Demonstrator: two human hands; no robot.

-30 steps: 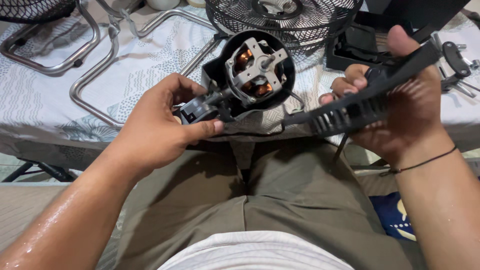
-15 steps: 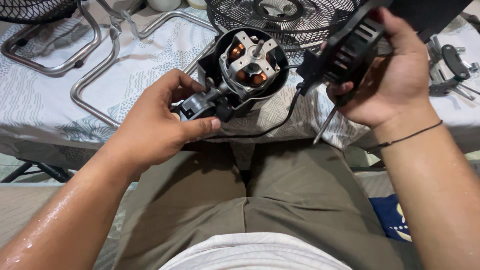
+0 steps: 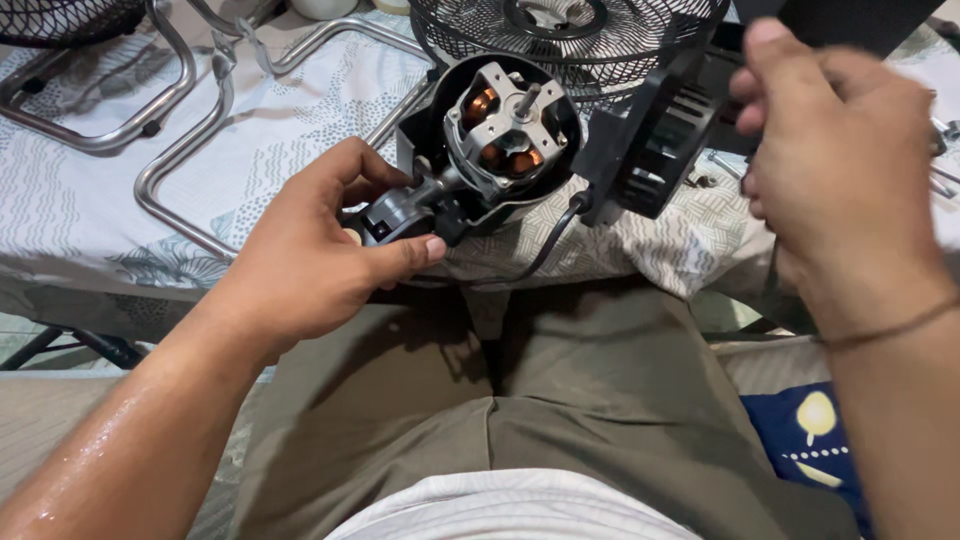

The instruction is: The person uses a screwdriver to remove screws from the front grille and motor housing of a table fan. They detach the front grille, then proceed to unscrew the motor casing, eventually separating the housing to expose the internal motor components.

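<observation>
One head-worn camera looks steeply down, close above the lap.

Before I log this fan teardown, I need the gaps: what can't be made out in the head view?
- Black vented cover: motion-blurred, its far end behind the right hand.
- Grey bracket under the fan motor: partly covered by the left hand.
- Wire fan guard: cut off by the top edge.
- Black cord: its end drops out of sight at the cloth's edge.
- Small parts at right: too small, cropped.

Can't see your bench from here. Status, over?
Left hand grips grey neck of open fan motor. Right hand holds black slotted plastic cover beside it. Black cord hangs between.
</observation>
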